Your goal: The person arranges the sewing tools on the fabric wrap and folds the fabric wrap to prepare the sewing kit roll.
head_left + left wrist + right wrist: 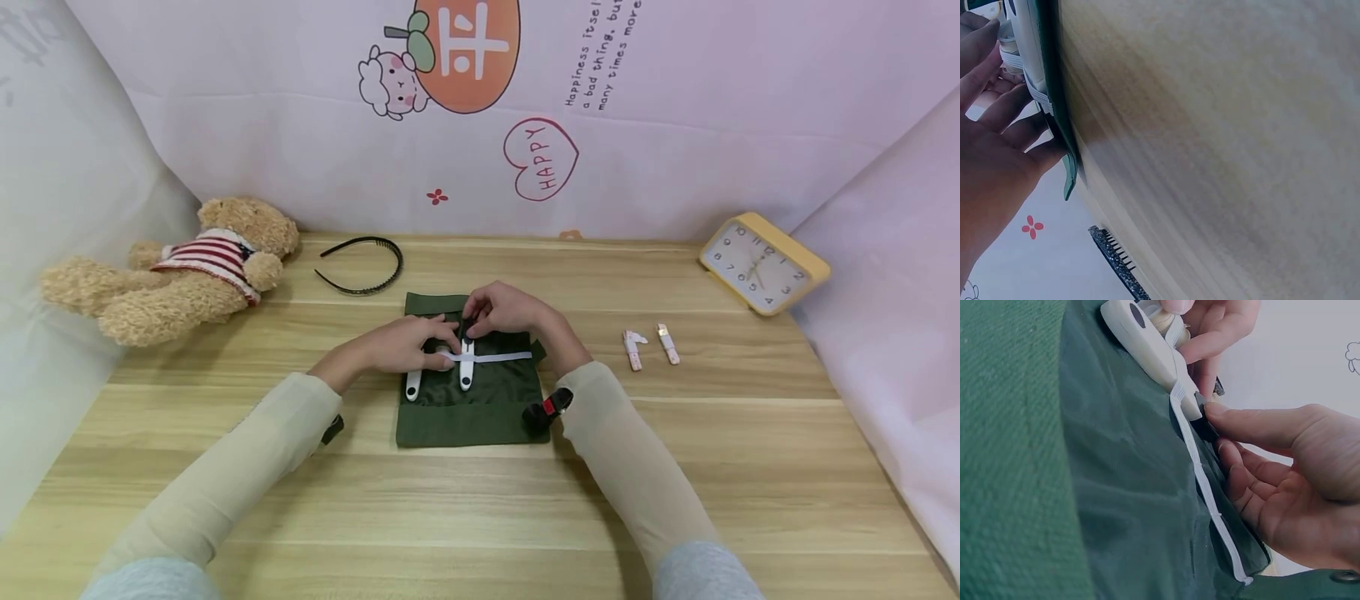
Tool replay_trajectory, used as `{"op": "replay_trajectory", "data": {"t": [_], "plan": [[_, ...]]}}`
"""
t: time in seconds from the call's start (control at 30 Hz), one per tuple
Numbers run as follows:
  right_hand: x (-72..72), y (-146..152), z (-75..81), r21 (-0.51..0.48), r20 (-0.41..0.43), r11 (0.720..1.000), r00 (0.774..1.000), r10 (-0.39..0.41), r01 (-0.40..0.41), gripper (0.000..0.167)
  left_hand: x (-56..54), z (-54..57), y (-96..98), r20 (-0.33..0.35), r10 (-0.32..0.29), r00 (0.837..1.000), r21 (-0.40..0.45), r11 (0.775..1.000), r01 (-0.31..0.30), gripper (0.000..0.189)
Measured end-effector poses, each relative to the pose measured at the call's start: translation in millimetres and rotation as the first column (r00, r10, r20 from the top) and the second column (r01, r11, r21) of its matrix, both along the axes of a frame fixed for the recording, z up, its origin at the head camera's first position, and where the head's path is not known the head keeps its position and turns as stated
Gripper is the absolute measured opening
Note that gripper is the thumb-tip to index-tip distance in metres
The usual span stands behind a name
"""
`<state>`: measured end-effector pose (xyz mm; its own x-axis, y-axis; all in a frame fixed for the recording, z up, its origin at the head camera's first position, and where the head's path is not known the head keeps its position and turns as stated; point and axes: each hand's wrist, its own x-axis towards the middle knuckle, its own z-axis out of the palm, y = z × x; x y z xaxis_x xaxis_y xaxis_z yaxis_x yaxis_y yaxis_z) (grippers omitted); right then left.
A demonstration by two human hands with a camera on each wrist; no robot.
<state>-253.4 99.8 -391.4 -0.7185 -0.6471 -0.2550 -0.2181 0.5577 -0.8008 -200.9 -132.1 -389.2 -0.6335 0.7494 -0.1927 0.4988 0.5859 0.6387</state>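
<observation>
A dark green fabric pouch point(472, 425) lies unfolded on the table, a white elastic band point(504, 357) running across it. Under the band sits a white-handled tool point(467, 372) with a black end; a similar white handle point(413, 385) is at the left. My right hand point(510, 308) pinches the black end point(1205, 419) between thumb and fingers. With thumb and fingertip, my left hand point(401, 344) pinches the elastic band beside that tool, its other fingers spread over the pouch. A small gold-coloured round thing point(1163, 320) shows near the left fingertips, partly hidden.
A black toothed headband point(393, 250) lies behind the pouch, and a teddy bear point(187, 283) at the back left. Two small patterned pieces resembling nail clippers point(632, 350) lie to the right. A yellow alarm clock point(765, 262) stands at the back right, before a printed cloth backdrop.
</observation>
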Motion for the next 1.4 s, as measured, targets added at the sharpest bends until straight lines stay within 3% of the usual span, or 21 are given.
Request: {"op": "replay_trajectory", "data": {"t": [0.3, 0.53, 0.83, 1.1, 1.4], "plan": [[1.5, 8.0, 5.6, -0.009, -0.021, 1.0, 1.0, 0.023, -0.024, 0.032, 0.3, -0.6, -0.1, -0.035, 0.011, 0.999, 0.04, 0.999, -0.009, 0.028], [2.4, 24.7, 14.2, -0.022, -0.066, 0.999, 0.997, -0.036, 0.034, 0.036, -0.4, 1.4, 3.5, -0.096, 0.05, 0.994, 0.064, 0.997, -0.044, 0.03], [4.3, 59.0, 19.0, -0.052, -0.116, 0.996, 0.99, -0.085, 0.079, 0.034, -1.8, 1.9, 16.0, -0.175, 0.024, 0.984, 0.047, 0.999, -0.016, 0.034], [11.0, 86.2, 27.1, -0.069, -0.179, 0.995, 0.981, -0.081, 0.069, 0.034, -1.1, 3.2, 24.5, -0.193, 0.016, 0.981, 0.03, 0.999, -0.011, 0.04], [17.0, 113.2, 32.9, -0.062, -0.17, 0.992, 0.978, -0.121, 0.112, 0.036, -1.9, 4.6, 31.1, -0.179, -0.008, 0.984, 0.012, 1.0, 0.01, 0.046]]}}
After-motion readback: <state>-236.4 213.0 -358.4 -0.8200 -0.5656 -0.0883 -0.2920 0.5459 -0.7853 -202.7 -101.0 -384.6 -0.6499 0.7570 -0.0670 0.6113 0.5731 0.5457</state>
